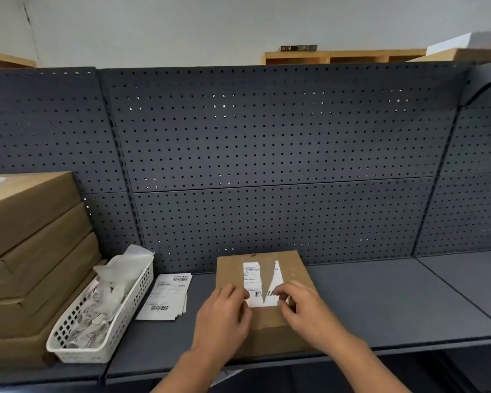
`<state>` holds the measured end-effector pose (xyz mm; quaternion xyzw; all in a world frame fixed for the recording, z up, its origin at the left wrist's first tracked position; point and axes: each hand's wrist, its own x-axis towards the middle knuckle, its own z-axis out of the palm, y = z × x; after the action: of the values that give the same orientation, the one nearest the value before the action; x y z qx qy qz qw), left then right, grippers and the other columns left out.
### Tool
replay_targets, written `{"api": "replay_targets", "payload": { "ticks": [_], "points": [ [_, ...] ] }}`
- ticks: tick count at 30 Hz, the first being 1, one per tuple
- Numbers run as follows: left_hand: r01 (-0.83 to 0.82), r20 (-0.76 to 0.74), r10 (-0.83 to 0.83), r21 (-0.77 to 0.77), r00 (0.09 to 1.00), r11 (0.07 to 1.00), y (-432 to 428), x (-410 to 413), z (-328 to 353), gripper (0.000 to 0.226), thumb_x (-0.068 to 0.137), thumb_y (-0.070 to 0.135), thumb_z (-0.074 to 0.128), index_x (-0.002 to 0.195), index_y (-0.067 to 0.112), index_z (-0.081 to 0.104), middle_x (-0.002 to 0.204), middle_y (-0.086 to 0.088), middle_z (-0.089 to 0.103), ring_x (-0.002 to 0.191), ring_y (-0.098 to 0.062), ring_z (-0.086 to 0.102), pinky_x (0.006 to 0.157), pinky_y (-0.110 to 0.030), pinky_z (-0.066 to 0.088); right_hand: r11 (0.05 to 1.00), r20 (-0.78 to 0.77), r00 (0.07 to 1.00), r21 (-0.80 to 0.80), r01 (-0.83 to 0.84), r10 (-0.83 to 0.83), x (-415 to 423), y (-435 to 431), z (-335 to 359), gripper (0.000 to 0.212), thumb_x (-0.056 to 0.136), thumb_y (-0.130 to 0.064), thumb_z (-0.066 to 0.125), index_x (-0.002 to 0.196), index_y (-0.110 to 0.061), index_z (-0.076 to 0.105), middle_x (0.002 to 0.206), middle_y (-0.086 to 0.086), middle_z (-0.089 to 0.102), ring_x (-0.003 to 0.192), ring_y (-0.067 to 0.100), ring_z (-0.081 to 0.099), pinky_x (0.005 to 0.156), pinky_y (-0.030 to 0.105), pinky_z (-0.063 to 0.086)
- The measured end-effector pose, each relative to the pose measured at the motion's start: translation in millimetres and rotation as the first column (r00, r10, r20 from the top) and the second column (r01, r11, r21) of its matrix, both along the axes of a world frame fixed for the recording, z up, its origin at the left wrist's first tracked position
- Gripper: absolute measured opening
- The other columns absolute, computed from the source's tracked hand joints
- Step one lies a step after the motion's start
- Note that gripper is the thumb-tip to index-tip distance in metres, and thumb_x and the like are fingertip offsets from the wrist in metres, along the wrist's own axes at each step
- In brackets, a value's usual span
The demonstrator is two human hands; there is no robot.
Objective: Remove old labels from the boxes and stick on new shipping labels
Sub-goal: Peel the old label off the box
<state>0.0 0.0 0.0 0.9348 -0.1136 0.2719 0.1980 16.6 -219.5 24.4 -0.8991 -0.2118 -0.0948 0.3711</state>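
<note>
White label (251, 279) on my box (295, 265) torn in a V; right hand (306, 307) pinches its four-o'clock piece; left hand (221, 313) presses the eight-o'clock edge.

the left hand (221, 310) and right hand (304, 307) are both bare, with fingers and knuckles uncovered. the left forearm (193, 370) and right forearm (360, 361) are bare as well, down to the bottom edge of the view, which cuts them off. the nails are too small to make out.
</note>
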Motion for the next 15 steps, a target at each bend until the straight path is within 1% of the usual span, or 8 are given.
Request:
{"api": "replay_targets", "payload": {
  "ticks": [2,3,5,9,12,15],
  "points": [
    [0.018,0.009,-0.019,0.091,1.000,0.996,-1.0,3.1,-0.9,0.019,0.086,0.034,0.050,0.093,0.029,0.067,0.089,0.015,0.057,0.081,-0.013,0.057,0.059,-0.024,0.046,0.997,0.027,1.000,-0.079,0.005,-0.003,4.3,0.0,0.0,0.018,0.100,-0.021,0.059,0.115,-0.025,0.068,0.103,-0.020,0.056,0.092,-0.001,0.056,0.078,0.012,0.045],
    [0.025,0.003,-0.026,0.105,1.000,0.994,-1.0,5.4,-3.1,0.019,0.085,0.034,0.050,0.091,0.028,0.067,0.088,0.014,0.057,0.080,-0.015,0.056,0.059,-0.026,0.048,0.993,0.045,0.999,-0.116,0.001,0.004,7.8,-1.0,-2.2,0.017,0.100,-0.022,0.060,0.115,-0.024,0.067,0.104,-0.021,0.054,0.093,-0.004,0.054,0.080,0.010,0.044],
    [0.022,-0.019,-0.020,0.104,1.000,0.994,-0.6,7.6,-3.6,0.016,0.085,0.034,0.052,0.091,0.027,0.066,0.089,0.013,0.056,0.081,-0.015,0.055,0.060,-0.027,0.049,0.987,0.027,0.999,-0.158,-0.015,0.019,11.7,-1.9,-1.4,0.017,0.099,-0.025,0.060,0.115,-0.024,0.067,0.105,-0.021,0.052,0.095,-0.006,0.052,0.082,0.010,0.043],
    [0.007,-0.013,-0.006,0.114,1.000,0.993,1.0,6.5,-5.5,0.008,0.083,0.032,0.057,0.086,0.028,0.064,0.087,0.013,0.054,0.078,-0.014,0.052,0.059,-0.025,0.046,0.976,-0.005,1.000,-0.217,-0.013,0.012,17.4,-9.1,-0.2,0.022,0.101,-0.030,0.060,0.119,-0.023,0.070,0.107,-0.017,0.053,0.102,0.000,0.052,0.091,0.017,0.046],
    [0.017,-0.027,-0.014,0.106,1.000,0.994,1.0,6.9,-7.7,0.006,0.086,0.032,0.058,0.088,0.029,0.063,0.089,0.014,0.052,0.079,-0.013,0.051,0.060,-0.025,0.044,0.973,-0.063,0.998,-0.229,-0.036,0.022,22.5,-18.2,5.6,0.027,0.100,-0.031,0.064,0.123,-0.021,0.071,0.108,-0.013,0.054,0.101,0.002,0.054,0.090,0.017,0.046],
    [0.009,-0.044,-0.004,0.099,0.999,0.995,3.0,7.5,-8.3,0.012,0.091,0.037,0.053,0.095,0.031,0.063,0.095,0.016,0.052,0.087,-0.011,0.052,0.063,-0.023,0.043,0.972,-0.101,0.994,-0.226,-0.067,0.045,28.9,-25.9,10.1,0.027,0.097,-0.027,0.070,0.122,-0.019,0.074,0.109,-0.009,0.056,0.101,0.003,0.055,0.088,0.012,0.044]
  ]
}}
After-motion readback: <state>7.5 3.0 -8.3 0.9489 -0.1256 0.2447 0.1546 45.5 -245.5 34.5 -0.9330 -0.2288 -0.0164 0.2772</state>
